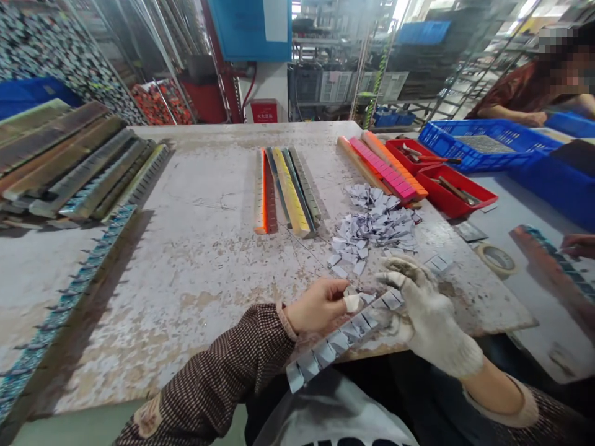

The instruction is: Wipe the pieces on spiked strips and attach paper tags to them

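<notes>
A slotted strip point(341, 341) with small pale paper pieces along it lies slanted over the table's near edge. My left hand point(320, 305), bare with a white wrap on one finger, has its fingers pinched on a paper piece at the strip's far end. My right hand point(430, 319), in a white glove, curls round the same end of the strip; its fingertips are partly blurred. Just beyond both hands is a heap of small folded paper pieces point(376, 226).
Slotted bars, one yellow point(292, 195), stand mid-table; pink and orange bars point(383, 167) lie farther right beside red trays point(458, 189) with tools. Stacked bars point(69, 161) and a long blue bar point(79, 297) occupy the left. Tape roll point(496, 259) and another person point(520, 93) are right.
</notes>
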A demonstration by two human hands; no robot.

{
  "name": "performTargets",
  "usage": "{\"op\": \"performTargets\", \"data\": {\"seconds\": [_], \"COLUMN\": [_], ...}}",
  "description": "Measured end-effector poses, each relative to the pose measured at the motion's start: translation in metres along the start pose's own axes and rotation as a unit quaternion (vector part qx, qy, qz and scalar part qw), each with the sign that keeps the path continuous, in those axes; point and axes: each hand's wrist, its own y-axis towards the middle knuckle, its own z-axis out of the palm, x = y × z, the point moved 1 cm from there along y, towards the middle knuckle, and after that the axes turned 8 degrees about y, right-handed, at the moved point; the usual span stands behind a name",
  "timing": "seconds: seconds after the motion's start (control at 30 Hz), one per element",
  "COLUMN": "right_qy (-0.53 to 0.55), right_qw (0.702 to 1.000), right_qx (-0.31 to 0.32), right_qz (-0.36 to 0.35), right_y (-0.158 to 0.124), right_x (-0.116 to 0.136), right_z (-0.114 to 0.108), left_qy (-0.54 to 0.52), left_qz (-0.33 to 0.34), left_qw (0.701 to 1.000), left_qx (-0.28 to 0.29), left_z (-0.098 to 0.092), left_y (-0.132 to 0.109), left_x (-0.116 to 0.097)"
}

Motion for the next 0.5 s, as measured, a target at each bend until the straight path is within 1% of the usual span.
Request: {"op": "performTargets", "data": {"seconds": [0.1, 0.13, 0.2, 0.27, 0.33, 0.4, 0.5], "right_qy": [0.107, 0.132, 0.153, 0.117, 0.048, -0.012, -0.06], "right_qw": [0.993, 0.99, 0.986, 0.989, 0.994, 0.995, 0.994], "right_qx": [0.023, 0.019, -0.011, -0.045, -0.073, -0.083, -0.08], "right_qz": [0.044, 0.052, 0.066, 0.073, 0.065, 0.05, 0.04], "right_y": [-0.016, -0.021, -0.03, -0.039, -0.046, -0.051, -0.055], "right_x": [-0.001, 0.001, 0.006, 0.012, 0.016, 0.018, 0.02], "right_z": [0.002, 0.004, 0.009, 0.015, 0.019, 0.024, 0.029], "left_qy": [0.03, 0.045, 0.093, 0.168, 0.24, 0.276, 0.299], "left_qz": [-0.006, -0.006, -0.007, -0.016, -0.034, -0.043, -0.03], "left_qw": [0.999, 0.999, 0.995, 0.985, 0.969, 0.96, 0.954], "left_qx": [-0.012, -0.014, -0.022, -0.034, -0.046, -0.039, -0.011], "left_z": [0.008, 0.01, 0.013, 0.013, 0.011, 0.009, 0.007], "left_y": [-0.004, -0.005, -0.007, -0.011, -0.02, -0.031, -0.046], "left_x": [0.004, 0.004, 0.004, 0.003, 0.0, -0.002, -0.002]}}
